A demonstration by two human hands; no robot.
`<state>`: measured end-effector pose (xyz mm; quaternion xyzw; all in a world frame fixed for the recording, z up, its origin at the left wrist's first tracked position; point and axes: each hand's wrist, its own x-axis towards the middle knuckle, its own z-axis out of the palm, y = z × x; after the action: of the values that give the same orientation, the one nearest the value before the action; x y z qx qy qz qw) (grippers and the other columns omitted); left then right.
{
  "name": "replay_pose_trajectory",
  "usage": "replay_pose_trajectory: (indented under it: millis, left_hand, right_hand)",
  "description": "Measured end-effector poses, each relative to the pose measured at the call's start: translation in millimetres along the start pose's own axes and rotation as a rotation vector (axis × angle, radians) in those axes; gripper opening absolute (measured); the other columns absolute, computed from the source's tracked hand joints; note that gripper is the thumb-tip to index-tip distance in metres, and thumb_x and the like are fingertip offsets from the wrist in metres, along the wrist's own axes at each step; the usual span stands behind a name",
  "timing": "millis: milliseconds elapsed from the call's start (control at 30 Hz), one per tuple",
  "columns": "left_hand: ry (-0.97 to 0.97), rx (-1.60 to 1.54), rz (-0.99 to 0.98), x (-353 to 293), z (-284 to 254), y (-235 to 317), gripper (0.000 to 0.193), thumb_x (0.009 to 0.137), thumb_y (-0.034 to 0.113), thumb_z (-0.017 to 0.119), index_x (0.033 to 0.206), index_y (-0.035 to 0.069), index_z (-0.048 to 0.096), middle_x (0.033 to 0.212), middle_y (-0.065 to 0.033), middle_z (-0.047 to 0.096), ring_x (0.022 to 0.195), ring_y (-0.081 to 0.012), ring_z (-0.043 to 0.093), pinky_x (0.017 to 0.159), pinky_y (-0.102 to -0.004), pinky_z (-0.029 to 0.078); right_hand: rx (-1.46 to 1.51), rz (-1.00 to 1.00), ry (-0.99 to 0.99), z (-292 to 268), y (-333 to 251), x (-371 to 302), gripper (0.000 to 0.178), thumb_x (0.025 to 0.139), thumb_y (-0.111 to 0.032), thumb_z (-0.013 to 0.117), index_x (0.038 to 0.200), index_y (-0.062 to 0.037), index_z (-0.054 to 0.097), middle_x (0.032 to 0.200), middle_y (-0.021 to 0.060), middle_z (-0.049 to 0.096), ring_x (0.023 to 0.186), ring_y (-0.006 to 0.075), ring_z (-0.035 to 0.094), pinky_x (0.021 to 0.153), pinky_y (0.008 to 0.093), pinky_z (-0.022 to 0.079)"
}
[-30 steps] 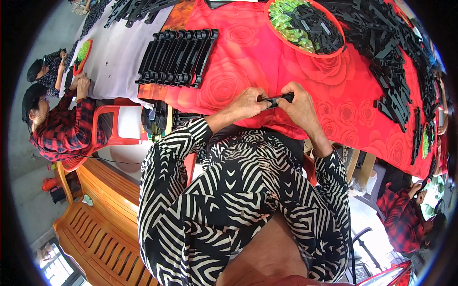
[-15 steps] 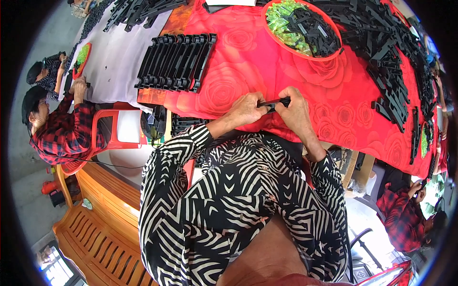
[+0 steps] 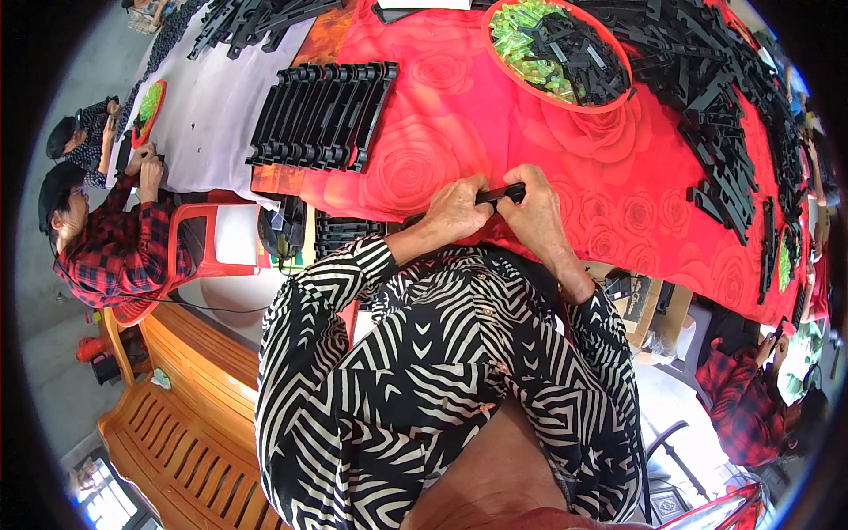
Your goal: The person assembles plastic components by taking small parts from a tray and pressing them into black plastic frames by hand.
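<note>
A long black plastic strip (image 3: 501, 193) is held between both hands above the near edge of the red table. My left hand (image 3: 458, 208) is closed round it, and a stretch of the strip shows beyond the wrist side. My right hand (image 3: 533, 210) pinches the other end, thumb and fingers pressed together on it. Whatever lies under the fingertips is hidden. Ahead and to the left, several finished-looking black strips (image 3: 322, 115) lie side by side in a neat row. Far ahead stands an orange-rimmed basket (image 3: 629, 97) of yellow-green clear pieces (image 3: 512, 44) and small black parts (image 3: 579, 62).
Loose black strips (image 3: 720, 115) are heaped along the right of the rose-patterned red cloth (image 3: 442, 75). Another pile (image 3: 256, 26) lies far left on a pale cloth. Co-workers sit at left (image 3: 124, 238) and right (image 3: 746, 397). A red chair (image 3: 190, 238) and wooden bench (image 3: 194, 415) stand nearby.
The strip has turned and shifted left in my hands, so more of it now shows past my left wrist. My right hand has moved slightly left, closer to my left.
</note>
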<state>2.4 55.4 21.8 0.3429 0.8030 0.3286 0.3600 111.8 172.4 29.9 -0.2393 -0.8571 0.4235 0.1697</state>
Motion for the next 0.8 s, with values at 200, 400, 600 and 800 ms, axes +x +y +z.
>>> replay_pose_trajectory:
  millis: [200,400,600,800]
  left_hand:
    - [-0.031,-0.015,0.093,7,-6,-11,0.021,0.078,0.014,0.056,0.091,-0.002,0.059,0.069,-0.0164,0.060,0.068,-0.0277,0.061,0.063,-0.0401,0.045]
    - [-0.248,-0.245,0.229,3,-34,-17,0.038,0.081,0.026,0.067,0.105,-0.002,0.058,0.088,-0.0188,0.065,0.087,-0.0308,0.064,0.076,-0.0414,0.047]
    - [-0.132,-0.083,0.287,-21,-37,-7,0.044,0.078,0.018,0.071,0.114,0.000,0.053,0.099,-0.0206,0.064,0.096,-0.0334,0.063,0.082,-0.0413,0.047]
    - [-0.087,-0.187,0.266,-21,-32,-20,0.037,0.077,0.013,0.071,0.108,0.000,0.056,0.094,-0.0183,0.065,0.092,-0.0299,0.064,0.081,-0.0380,0.048]
  right_hand:
    - [0.023,-0.029,0.007,-2,-3,3,0.024,0.069,-0.001,0.063,0.092,0.0012,0.056,0.088,0.0173,0.058,0.078,0.0321,0.060,0.068,0.0389,0.048]
    - [0.055,0.037,0.056,-23,5,10,0.022,0.068,-0.002,0.064,0.089,0.0003,0.056,0.086,0.0155,0.059,0.073,0.0288,0.060,0.066,0.0369,0.048]
    - [0.101,0.122,-0.004,-28,2,11,0.020,0.069,-0.003,0.065,0.087,0.0003,0.057,0.085,0.0144,0.059,0.075,0.0251,0.060,0.067,0.0353,0.048]
    - [0.272,0.166,-0.180,-34,-2,13,0.031,0.072,0.000,0.064,0.102,0.0000,0.057,0.095,0.0112,0.060,0.085,0.0190,0.059,0.073,0.0333,0.048]
